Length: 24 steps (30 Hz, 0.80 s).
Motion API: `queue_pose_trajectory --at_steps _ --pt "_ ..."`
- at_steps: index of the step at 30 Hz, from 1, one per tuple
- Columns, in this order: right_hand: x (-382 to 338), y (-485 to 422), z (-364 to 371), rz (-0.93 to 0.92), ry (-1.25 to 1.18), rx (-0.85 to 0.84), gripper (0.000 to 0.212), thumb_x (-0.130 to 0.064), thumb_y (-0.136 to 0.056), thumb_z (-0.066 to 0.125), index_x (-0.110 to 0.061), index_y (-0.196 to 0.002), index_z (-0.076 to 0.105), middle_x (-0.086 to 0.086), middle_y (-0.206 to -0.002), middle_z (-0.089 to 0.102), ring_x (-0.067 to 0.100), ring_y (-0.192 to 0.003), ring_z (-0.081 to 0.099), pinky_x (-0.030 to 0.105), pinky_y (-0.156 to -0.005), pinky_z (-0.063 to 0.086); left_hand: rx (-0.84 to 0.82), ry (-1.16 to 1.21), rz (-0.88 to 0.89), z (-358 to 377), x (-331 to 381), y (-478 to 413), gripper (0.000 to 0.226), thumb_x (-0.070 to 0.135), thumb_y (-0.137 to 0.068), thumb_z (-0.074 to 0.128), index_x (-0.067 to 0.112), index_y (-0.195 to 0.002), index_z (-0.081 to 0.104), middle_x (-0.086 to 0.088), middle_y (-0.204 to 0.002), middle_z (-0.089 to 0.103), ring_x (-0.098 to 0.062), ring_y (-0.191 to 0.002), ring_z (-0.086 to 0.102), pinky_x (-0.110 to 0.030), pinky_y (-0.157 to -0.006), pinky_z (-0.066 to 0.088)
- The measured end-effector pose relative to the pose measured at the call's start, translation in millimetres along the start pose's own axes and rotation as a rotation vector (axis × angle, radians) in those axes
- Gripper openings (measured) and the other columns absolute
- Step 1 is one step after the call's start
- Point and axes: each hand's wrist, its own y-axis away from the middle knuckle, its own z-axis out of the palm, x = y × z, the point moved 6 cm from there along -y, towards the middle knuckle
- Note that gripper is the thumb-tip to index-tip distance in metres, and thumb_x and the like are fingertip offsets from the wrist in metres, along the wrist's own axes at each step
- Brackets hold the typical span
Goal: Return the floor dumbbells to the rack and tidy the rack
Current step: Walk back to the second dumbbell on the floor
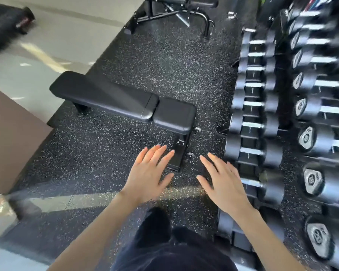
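Note:
Both my hands hover over the speckled rubber floor with fingers spread and nothing in them. My left hand is above the foot of a flat bench. My right hand is just left of the dumbbell rack. The rack runs along the right side and holds a lower row of black hex dumbbells with chrome handles. An upper row of larger dumbbells with silver end caps sits further right. I see no loose dumbbell on the floor in this view.
A black padded flat bench stands on the floor ahead of my hands. A second bench frame is at the top. A grey floor and a brown surface lie to the left. My dark trousers show below.

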Motion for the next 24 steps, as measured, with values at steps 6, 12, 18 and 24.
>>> queue_pose_trajectory --at_steps 6,12,18,24 --pt "-1 -50 -11 0.107 -0.089 0.119 0.055 -0.049 -0.089 0.033 -0.019 -0.133 0.049 0.007 -0.134 0.052 0.024 -0.115 0.055 0.043 -0.096 0.044 0.007 -0.015 0.124 -13 -33 -66 0.061 0.052 -0.094 0.025 0.020 -0.146 0.032 -0.008 -0.148 0.037 -0.026 -0.138 0.032 -0.046 -0.116 0.016" --pt "30 -107 -10 0.157 -0.093 0.134 0.054 -0.046 -0.089 0.033 -0.017 -0.132 0.048 0.010 -0.134 0.052 0.027 -0.121 0.051 0.046 -0.095 0.046 0.023 -0.003 0.197 -9 -41 -136 0.057 0.048 -0.093 0.034 0.019 -0.142 0.040 -0.007 -0.144 0.044 -0.026 -0.135 0.037 -0.043 -0.113 0.019" --pt "88 -168 -7 0.167 -0.052 0.044 0.056 -0.049 -0.090 0.030 -0.019 -0.135 0.045 0.009 -0.137 0.049 0.027 -0.125 0.048 0.047 -0.098 0.042 0.049 0.009 0.197 -5 -37 -226 0.056 0.047 -0.093 0.035 0.017 -0.140 0.043 -0.010 -0.141 0.046 -0.028 -0.132 0.040 -0.049 -0.109 0.032" --pt "181 -247 -36 0.144 -0.050 0.042 0.059 -0.051 -0.089 0.027 -0.019 -0.134 0.047 0.009 -0.137 0.047 0.026 -0.129 0.043 0.051 -0.103 0.036 0.038 0.021 0.188 -10 -12 -339 0.057 0.047 -0.092 0.035 0.016 -0.139 0.045 -0.009 -0.139 0.049 -0.028 -0.129 0.044 -0.048 -0.109 0.031"
